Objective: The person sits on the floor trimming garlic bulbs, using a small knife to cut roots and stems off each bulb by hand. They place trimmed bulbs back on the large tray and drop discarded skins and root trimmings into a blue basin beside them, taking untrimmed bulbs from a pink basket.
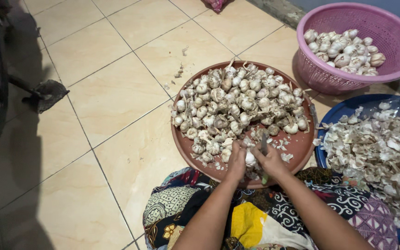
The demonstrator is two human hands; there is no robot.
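— Spreading across the whole view, what is lying under everything?

— A floor of glossy beige square tiles (112, 97) is taking up most of the frame, with a few papery scraps lying on it near the top.

— And the biggest things sitting on it?

— A round blue plastic basin (343, 109) at the right is overflowing with dry whitish garlic skins (385, 153). Just left of it, a round brown shallow tray (297, 148) is carrying a heap of unpeeled garlic bulbs (237, 102). Behind both, a pink perforated plastic basket (348, 28) is holding cleaned white garlic bulbs (343, 48).

— What is sitting nearest the camera?

— A patterned, many-coloured cloth (255, 222) is covering the person's lap, touching the tray's near rim.

— What are the hands doing?

— Both are working over the tray's near edge. The left hand (236, 162) is curling around a single pale garlic bulb (250, 159), pinching it. The right hand (271, 162) is gripping a small knife with a greenish handle (265, 155), its blade pointing up beside that bulb. Both hands are pressing close together.
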